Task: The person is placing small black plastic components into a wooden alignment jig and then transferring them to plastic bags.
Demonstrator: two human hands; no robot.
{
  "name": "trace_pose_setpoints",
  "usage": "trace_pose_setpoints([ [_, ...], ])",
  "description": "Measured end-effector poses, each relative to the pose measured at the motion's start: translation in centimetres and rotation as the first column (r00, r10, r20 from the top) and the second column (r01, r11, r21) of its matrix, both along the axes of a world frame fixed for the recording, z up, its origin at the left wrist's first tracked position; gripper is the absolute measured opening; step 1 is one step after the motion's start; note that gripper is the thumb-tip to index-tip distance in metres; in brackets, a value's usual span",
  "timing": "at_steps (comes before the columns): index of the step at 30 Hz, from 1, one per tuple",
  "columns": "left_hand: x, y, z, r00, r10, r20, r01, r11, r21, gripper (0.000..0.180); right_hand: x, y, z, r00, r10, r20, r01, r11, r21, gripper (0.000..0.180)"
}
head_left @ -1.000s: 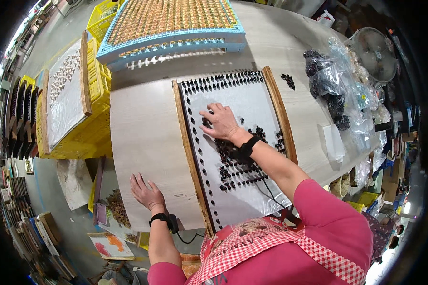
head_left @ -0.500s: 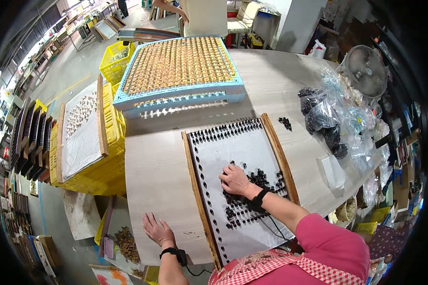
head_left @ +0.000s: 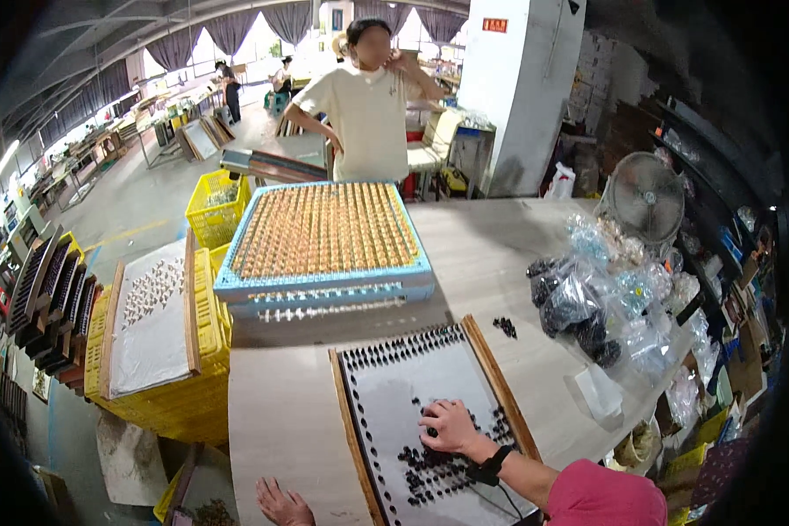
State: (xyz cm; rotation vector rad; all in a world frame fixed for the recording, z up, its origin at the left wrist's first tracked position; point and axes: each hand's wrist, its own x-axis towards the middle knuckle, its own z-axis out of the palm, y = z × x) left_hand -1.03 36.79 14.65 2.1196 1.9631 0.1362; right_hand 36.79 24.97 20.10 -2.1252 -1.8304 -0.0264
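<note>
From the head view, my right hand lies palm down on the wood-framed grey board in front of me, fingers loosely spread over a loose heap of small black pieces. It pinches nothing that I can make out; the fingertips just rest on the pieces. A dark band sits on that wrist. More of the black pieces stand in neat rows along the board's far edge and down its left side. My left hand rests flat and open on the bare desk just left of the board's frame, near the lower edge of the picture, holding nothing.

Beyond the board, a blue tray packed with tan pieces sits on the desk. To the right lie clear bags of dark pieces, with a small scatter of black bits between them and the board. A fan stands further right. Yellow crates stand off the desk's left side, and a person in a pale shirt stands beyond the far end.
</note>
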Motion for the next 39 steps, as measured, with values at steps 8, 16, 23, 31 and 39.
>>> trace_pose_setpoints([
  [8,0.2,-0.6,1.2,0.998,-0.037,-0.05,0.036,0.999,-0.038,0.06,2.0,6.5,-5.0,0.987,-0.157,0.018,0.158,0.972,-0.171,0.032],
  [16,1.4,0.1,0.3,0.998,0.063,-0.02,-0.062,0.997,0.041,0.055,1.0,0.3,-4.7,0.989,-0.025,-0.147,0.024,1.0,-0.008,0.012],
  [23,0.8,0.7,-1.8,0.996,-0.079,-0.052,0.09,0.967,0.24,0.047,-0.2,-0.8,-1.1,0.991,-0.044,-0.126,0.051,0.997,0.051,0.03],
  [31,0.0,0.2,-3.6,0.996,-0.067,-0.053,0.078,0.968,0.237,0.046,-5.3,0.8,-4.5,0.988,0.138,-0.075,-0.141,0.989,-0.041,0.025],
  [39,-0.4,0.3,-3.2,0.997,-0.055,-0.052,0.067,0.965,0.255,0.046,-4.6,-4.4,-3.0,0.967,0.198,-0.159,-0.205,0.978,-0.029,0.015],
])
